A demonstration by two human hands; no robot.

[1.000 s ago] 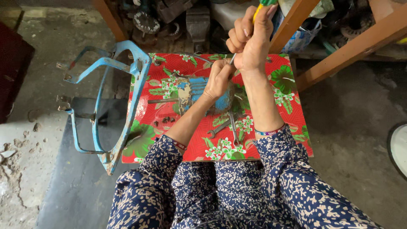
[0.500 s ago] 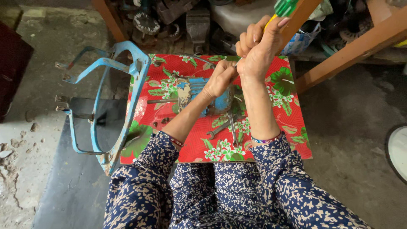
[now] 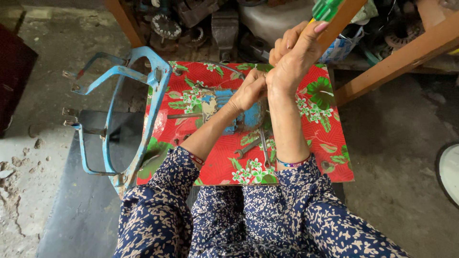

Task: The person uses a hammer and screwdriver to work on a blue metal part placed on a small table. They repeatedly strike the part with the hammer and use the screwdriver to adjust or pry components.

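Observation:
My right hand (image 3: 292,57) is raised above the table, fist closed around a tool with a green and yellow handle (image 3: 324,8). Below it my left hand (image 3: 250,89) rests on a worn blue metal part (image 3: 239,112) lying on the red floral tablecloth (image 3: 315,138); its fingers pinch something small at the part's top that I cannot make out. Both forearms come out of dark blue patterned sleeves.
Two wrenches (image 3: 256,145) lie on the cloth near the blue part, and a metal rod (image 3: 184,115) sticks out to its left. A light blue metal frame (image 3: 122,114) leans at the table's left edge. Wooden beams (image 3: 397,59) and machine parts (image 3: 191,19) crowd the far side.
My right hand has lifted higher and to the right with the green-handled tool. My left hand stays on the blue part.

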